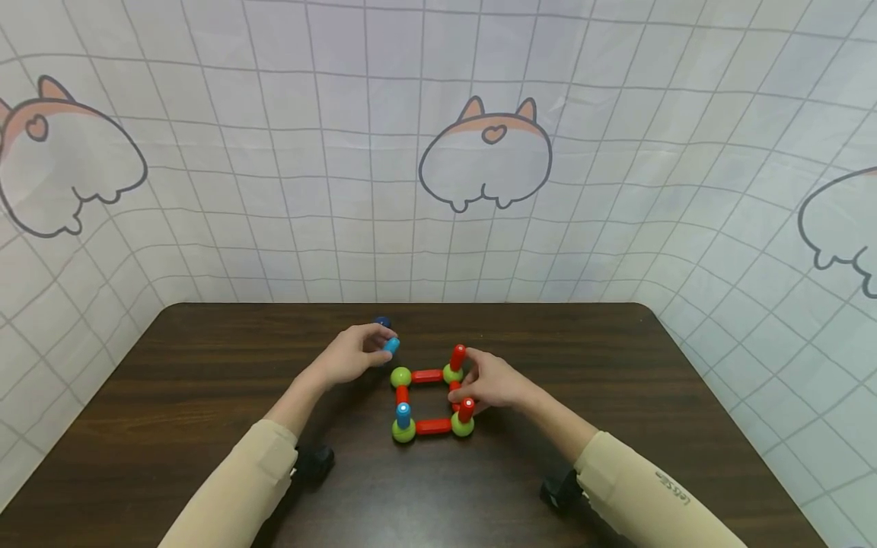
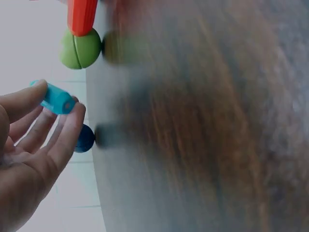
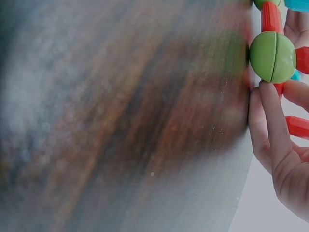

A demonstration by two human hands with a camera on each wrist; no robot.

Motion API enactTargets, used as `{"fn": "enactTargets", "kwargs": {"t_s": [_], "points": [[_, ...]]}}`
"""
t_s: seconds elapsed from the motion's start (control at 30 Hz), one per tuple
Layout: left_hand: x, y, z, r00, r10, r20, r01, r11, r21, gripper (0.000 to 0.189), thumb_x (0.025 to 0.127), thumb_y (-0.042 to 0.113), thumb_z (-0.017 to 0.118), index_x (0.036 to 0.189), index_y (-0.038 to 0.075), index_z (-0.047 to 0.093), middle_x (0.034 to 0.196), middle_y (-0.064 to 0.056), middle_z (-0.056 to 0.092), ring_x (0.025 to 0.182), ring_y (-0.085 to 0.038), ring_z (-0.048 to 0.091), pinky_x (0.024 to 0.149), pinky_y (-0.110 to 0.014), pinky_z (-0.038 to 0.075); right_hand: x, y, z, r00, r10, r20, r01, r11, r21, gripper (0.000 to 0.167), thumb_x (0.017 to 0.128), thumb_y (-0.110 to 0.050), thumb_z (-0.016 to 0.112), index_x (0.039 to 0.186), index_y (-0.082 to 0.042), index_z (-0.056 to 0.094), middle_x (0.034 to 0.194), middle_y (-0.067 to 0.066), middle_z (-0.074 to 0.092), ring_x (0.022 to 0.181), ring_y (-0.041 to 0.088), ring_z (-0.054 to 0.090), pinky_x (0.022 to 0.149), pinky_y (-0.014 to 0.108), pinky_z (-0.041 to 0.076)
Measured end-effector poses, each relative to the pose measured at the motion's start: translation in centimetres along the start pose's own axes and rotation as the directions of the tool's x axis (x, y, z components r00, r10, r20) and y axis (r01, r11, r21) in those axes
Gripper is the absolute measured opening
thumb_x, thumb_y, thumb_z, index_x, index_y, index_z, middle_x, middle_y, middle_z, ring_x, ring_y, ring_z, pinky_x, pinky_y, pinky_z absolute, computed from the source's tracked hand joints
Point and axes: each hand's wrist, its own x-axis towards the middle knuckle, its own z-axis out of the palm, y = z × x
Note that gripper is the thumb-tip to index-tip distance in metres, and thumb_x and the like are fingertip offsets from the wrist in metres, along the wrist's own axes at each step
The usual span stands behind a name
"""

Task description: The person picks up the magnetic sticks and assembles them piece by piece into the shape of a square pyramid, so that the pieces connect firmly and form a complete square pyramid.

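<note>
My left hand pinches a light blue rod between thumb and fingertips, above the table at the back left of a square frame. Red rods join green balls at the frame's corners. Upright red rods stand on both right corners, and a blue rod rises from the front left one. The back left ball has no rod on top. At the frame's right side, my right hand grips the red side rod, partly hidden by the fingers.
A dark blue ball lies on the dark wooden table just behind my left hand. Black wrist devices sit under both sleeves. A white gridded curtain surrounds the table's back and sides.
</note>
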Motion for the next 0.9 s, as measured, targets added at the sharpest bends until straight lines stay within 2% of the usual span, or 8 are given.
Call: {"fn": "enactTargets", "kwargs": {"t_s": [0.2, 0.57, 0.9], "points": [[-0.4, 0.3, 0.2, 1.0, -0.006, -0.009, 0.006, 0.998, -0.067, 0.036, 0.1, 0.01, 0.068, 0.135, 0.003, 0.063, 0.112, -0.009, 0.066, 0.103, -0.027, 0.065, 0.084, -0.043, 0.055, 0.0, 0.0, -0.1, 1.0, 0.006, 0.003, -0.006, 1.0, -0.001, 0.085, 0.088, -0.008, 0.082, 0.155, 0.005, 0.031, 0.091, 0.011, 0.067, 0.076, 0.021, 0.069, 0.068, 0.037, 0.061], [-0.7, 0.4, 0.5, 0.997, 0.041, -0.063, -0.048, 0.992, -0.114, 0.034, 0.096, 0.012, 0.074, 0.128, 0.003, 0.066, 0.109, -0.006, 0.069, 0.101, -0.024, 0.065, 0.087, -0.041, 0.053, 0.1, -0.1, -0.3, 1.0, 0.006, 0.011, -0.006, 1.0, 0.01, 0.082, 0.087, -0.008, 0.082, 0.153, 0.003, 0.034, 0.091, 0.011, 0.068, 0.076, 0.022, 0.069, 0.067, 0.037, 0.061], [-1.1, 0.8, 0.6, 0.996, 0.07, -0.05, -0.078, 0.982, -0.17, 0.034, 0.093, 0.013, 0.078, 0.124, 0.003, 0.066, 0.109, -0.006, 0.068, 0.103, -0.024, 0.066, 0.091, -0.043, 0.054, 0.0, -0.2, -0.2, 1.0, 0.019, 0.01, -0.019, 1.0, -0.002, 0.083, 0.087, -0.009, 0.082, 0.153, 0.003, 0.033, 0.09, 0.01, 0.068, 0.076, 0.021, 0.069, 0.068, 0.036, 0.061]]}}
